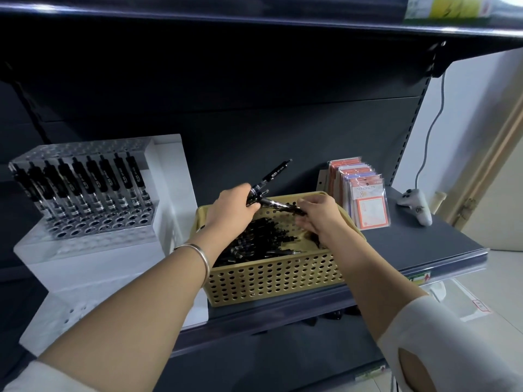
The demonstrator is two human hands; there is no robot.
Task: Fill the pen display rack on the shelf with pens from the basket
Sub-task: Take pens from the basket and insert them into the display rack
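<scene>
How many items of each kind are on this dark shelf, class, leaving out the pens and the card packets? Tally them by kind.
Clear acrylic pen rack: 1
White stepped display stand: 1
Tan perforated plastic basket: 1
White game controller: 1
Total: 4

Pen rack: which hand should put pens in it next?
Probably the left hand: it already holds several pens, and the pen rack stands on its side. The right hand pinches one pen over the basket, farther away.
</scene>
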